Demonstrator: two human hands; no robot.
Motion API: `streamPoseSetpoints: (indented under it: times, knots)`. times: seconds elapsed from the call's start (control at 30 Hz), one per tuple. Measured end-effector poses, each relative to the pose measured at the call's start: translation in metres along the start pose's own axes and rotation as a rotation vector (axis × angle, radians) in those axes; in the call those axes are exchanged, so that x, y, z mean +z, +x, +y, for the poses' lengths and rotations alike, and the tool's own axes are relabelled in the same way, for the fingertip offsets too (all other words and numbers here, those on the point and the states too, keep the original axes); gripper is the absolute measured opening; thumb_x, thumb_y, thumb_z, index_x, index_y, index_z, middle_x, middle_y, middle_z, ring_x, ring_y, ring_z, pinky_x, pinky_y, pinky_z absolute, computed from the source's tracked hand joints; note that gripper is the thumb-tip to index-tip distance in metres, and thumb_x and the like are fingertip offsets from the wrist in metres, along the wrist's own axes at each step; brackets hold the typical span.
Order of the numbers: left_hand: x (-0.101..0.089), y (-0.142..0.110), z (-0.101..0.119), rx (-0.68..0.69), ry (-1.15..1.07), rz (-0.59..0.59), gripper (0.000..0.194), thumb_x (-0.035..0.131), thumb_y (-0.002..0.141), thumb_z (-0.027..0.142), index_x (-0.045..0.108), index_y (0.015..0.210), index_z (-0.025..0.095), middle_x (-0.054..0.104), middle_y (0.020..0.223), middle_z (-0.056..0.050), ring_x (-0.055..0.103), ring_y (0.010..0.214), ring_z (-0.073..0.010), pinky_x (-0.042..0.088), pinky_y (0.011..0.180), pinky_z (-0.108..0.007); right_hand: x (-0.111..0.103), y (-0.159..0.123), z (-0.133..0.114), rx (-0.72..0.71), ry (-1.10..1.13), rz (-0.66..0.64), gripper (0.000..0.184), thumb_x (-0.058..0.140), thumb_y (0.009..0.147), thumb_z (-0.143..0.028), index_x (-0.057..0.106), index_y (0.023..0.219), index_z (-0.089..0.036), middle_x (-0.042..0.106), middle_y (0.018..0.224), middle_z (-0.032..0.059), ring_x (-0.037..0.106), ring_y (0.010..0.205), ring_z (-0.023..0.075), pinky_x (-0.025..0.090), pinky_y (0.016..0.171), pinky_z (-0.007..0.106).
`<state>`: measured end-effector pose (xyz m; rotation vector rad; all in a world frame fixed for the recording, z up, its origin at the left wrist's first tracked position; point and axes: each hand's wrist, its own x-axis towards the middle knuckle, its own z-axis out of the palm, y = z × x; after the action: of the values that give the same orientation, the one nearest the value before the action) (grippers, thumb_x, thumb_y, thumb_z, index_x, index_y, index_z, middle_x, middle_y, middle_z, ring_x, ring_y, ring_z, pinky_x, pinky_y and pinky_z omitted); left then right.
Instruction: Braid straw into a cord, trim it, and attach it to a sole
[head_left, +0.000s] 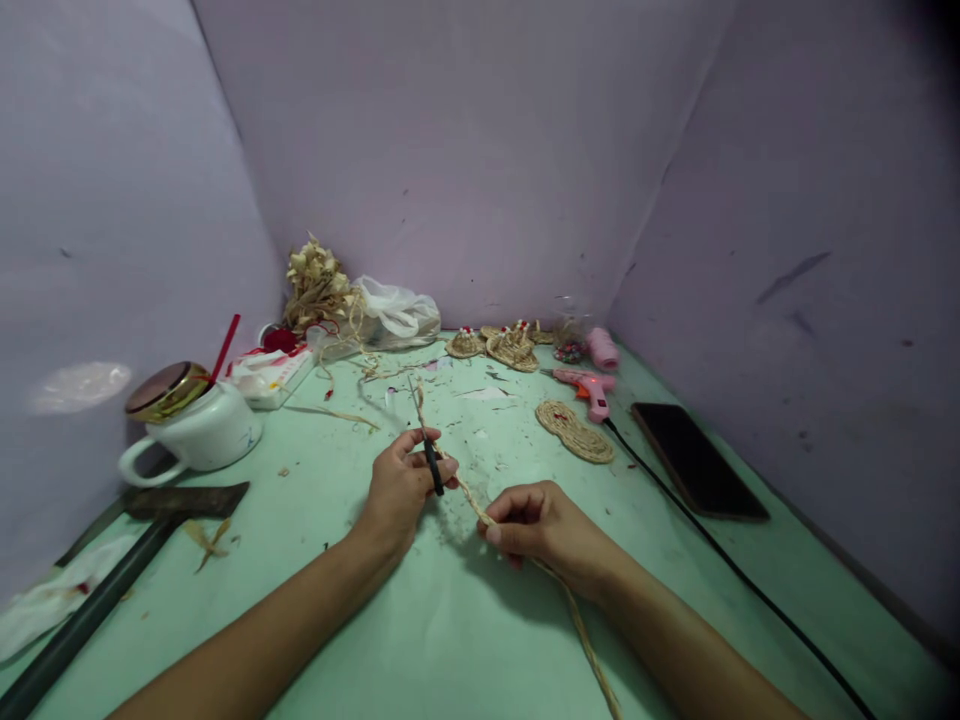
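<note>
My left hand (405, 480) is closed around scissors (433, 464) with black handles, their thin blades pointing away from me. Beside the blades runs a twisted straw-coloured fibre cord (469, 498), its far end standing up near the scissor tips. Whether the left fingers also grip the cord is hard to make out. My right hand (534, 528) pinches the same cord between thumb and fingers. From there the cord passes under that hand and trails toward the table's near edge. A sole-shaped coiled fibre piece (574, 432) lies flat beyond my right hand.
On the right are a pink glue gun (589, 390), its black cable (697, 525) and a phone (697, 460). A white mug (206, 430) and a hammer (105, 590) occupy the left. Woven pieces (512, 348), a plastic bag (397, 308) and dried husks (315, 285) line the back.
</note>
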<state>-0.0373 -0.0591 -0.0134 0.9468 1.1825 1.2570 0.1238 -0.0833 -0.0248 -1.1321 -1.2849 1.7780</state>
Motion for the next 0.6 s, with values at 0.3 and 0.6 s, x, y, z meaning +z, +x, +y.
streamPoseSetpoints:
  times: [0.3, 0.6]
  knots:
    - [0.011, -0.010, 0.004, 0.140, -0.017, -0.013, 0.044, 0.068, 0.051, 0.016, 0.047, 0.090, 0.016, 0.056, 0.059, 0.004, 0.052, 0.052, -0.0090, 0.042, 0.050, -0.020, 0.011, 0.003, 0.000, -0.023, -0.020, 0.174, 0.016, 0.062, 0.060, -0.028, 0.056, 0.060, -0.013, 0.042, 0.041, -0.0061, 0.033, 0.035, 0.0048, 0.025, 0.034, 0.019]
    - [0.013, -0.008, 0.011, 0.065, 0.082, 0.050, 0.045, 0.067, 0.048, 0.016, 0.046, 0.088, 0.015, 0.056, 0.052, 0.004, 0.052, 0.045, -0.0107, 0.041, 0.044, -0.020, 0.013, -0.002, 0.004, -0.355, -0.286, 0.250, 0.015, 0.056, 0.068, -0.025, 0.059, 0.060, -0.013, 0.043, 0.051, -0.0033, 0.034, 0.047, 0.0056, 0.025, 0.042, 0.019]
